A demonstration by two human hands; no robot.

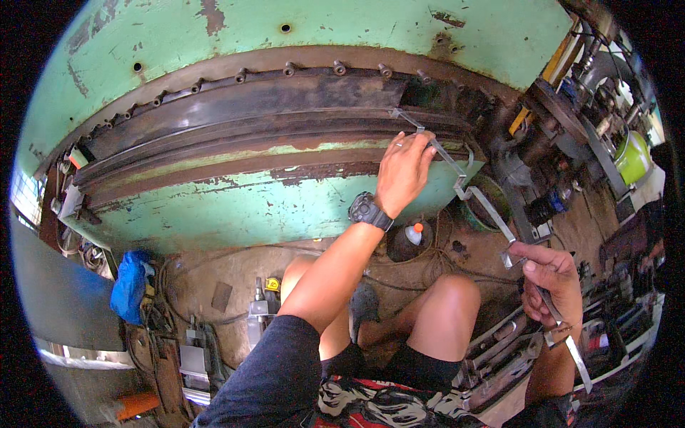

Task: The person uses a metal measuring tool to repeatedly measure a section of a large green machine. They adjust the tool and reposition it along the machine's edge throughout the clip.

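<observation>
A long, narrow strip of shiny metal [491, 209], bent into several steps, runs slantwise from the machine's edge down to the lower right. My left hand [404, 171], with a dark watch at the wrist, pinches it near its far end, close to the dark rails [285, 123] of a green bending press [242, 207]. My right hand [553, 285] is closed around the strip nearer to me, with its near end sticking out below the palm. The far tip lies over or against the rail; contact cannot be made out.
A row of bolts lines the press's upper beam [289, 69]. On the floor are a bottle with an orange cap [413, 234], a yellow tape measure [272, 284], metal clamp-like blocks [194, 360] and cables. A blue bag [130, 287] sits left; more metal strips [499, 357] lie right.
</observation>
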